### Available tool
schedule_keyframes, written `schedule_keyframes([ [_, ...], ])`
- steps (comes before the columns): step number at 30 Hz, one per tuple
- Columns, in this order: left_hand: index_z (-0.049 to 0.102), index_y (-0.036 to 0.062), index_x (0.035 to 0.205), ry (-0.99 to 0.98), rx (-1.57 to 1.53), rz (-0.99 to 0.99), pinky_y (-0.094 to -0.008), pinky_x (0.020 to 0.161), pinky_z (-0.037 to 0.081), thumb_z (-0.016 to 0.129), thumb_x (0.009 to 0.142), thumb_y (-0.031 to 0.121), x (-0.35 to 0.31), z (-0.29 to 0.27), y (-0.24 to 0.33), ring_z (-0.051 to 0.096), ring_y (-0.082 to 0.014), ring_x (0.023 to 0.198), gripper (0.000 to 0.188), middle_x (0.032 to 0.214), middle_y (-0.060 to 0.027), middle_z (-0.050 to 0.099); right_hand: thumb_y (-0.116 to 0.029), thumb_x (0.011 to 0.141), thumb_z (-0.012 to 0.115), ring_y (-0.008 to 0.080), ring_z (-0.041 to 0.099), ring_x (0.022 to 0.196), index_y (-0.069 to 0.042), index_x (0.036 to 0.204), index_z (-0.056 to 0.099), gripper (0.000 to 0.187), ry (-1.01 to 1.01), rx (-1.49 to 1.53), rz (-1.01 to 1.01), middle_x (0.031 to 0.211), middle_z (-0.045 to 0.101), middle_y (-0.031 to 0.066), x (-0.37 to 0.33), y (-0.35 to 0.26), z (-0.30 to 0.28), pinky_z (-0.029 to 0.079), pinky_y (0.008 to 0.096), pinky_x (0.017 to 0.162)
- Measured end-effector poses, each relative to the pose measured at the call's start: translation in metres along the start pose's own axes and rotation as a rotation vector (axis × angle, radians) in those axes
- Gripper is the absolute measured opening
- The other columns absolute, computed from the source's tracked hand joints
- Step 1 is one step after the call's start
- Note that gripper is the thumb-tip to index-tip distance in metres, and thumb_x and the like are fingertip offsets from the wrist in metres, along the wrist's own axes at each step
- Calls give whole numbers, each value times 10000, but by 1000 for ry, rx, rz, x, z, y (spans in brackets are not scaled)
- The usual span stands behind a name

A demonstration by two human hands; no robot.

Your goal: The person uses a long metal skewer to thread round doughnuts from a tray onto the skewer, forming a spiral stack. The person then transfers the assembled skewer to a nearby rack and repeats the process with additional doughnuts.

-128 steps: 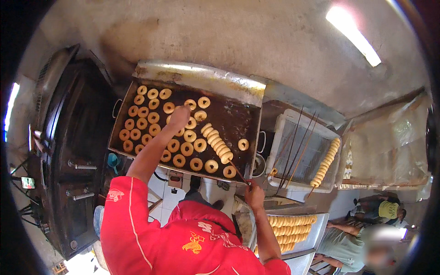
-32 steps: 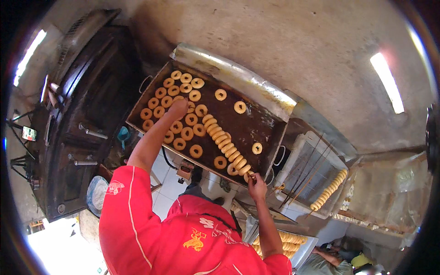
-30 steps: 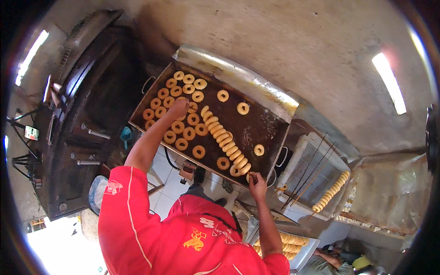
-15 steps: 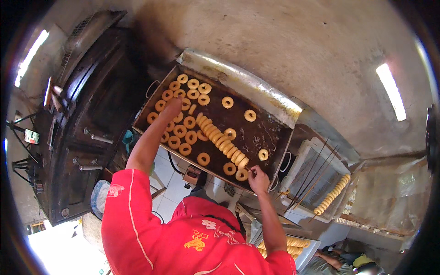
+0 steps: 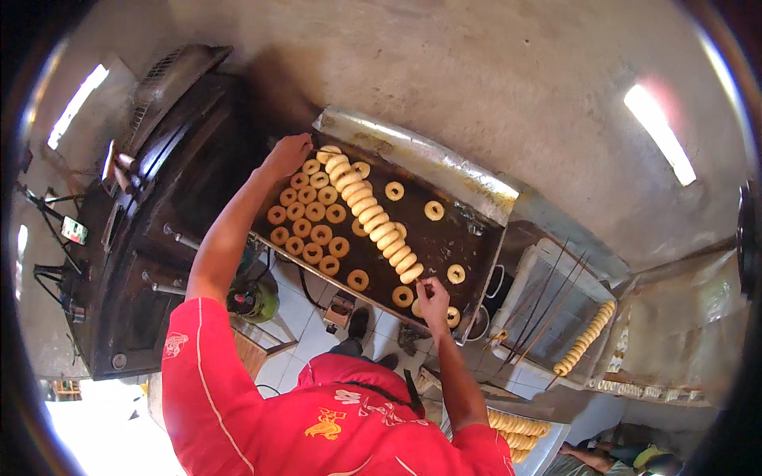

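Note:
A long row of pale dough rings is threaded on a thin skewer, slanting over a large dark rectangular pan. My right hand is closed on its near right end. At the far left corner of the pan, my left hand is closed around the other end, beside the last ring. Loose rings lie flat and close together in the pan's left half. A few more, such as one ring, are spread over the right half, where whitish streaks show on the dark surface.
A raised metal guard runs along the pan's far side. To the right, a pale tray carries bare skewers and another loaded skewer. More rings sit at lower right. A dark oven and green gas cylinder stand left.
My left hand has moved from among the loose rings to the skewer's far end and taken hold of it. The skewer's far end has swung toward the pan's far left corner.

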State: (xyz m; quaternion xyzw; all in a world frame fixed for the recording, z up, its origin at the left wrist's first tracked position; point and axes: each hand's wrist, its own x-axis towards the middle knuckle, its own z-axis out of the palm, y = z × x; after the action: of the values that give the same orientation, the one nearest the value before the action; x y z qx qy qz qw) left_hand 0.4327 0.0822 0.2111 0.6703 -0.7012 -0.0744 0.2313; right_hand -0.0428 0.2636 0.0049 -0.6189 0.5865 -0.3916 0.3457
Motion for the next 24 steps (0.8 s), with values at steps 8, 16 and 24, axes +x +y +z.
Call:
schedule_keyframes([
  [8, 641, 6, 1010, 449, 7, 34, -505, 790, 530, 569, 1041, 137, -95, -72, 98, 677, -446, 928, 152, 930, -222, 694, -249, 948, 782, 152, 645, 658, -15, 920, 649, 271, 75, 96, 102, 765, 696, 81, -36, -67, 1, 510, 351, 634],
  [16, 626, -14, 1034, 444, -270, -214, -384, 704, 494, 593, 1062, 154, -200, 13, 71, 606, -286, 725, 173, 816, -190, 637, -407, 908, 783, 264, 698, 679, -59, 852, 644, 379, 220, -236, 317, 757, 713, 91, -46, -14, 30, 540, 403, 672],
  [24, 635, -31, 1062, 595, -396, -473, -333, 786, 484, 541, 1117, 176, -312, 15, -25, 536, -166, 831, 234, 890, -105, 620, -341, 926, 772, 330, 722, 710, -33, 877, 648, 335, 197, -65, 124, 784, 733, 134, -22, -121, 22, 554, 443, 686],
])
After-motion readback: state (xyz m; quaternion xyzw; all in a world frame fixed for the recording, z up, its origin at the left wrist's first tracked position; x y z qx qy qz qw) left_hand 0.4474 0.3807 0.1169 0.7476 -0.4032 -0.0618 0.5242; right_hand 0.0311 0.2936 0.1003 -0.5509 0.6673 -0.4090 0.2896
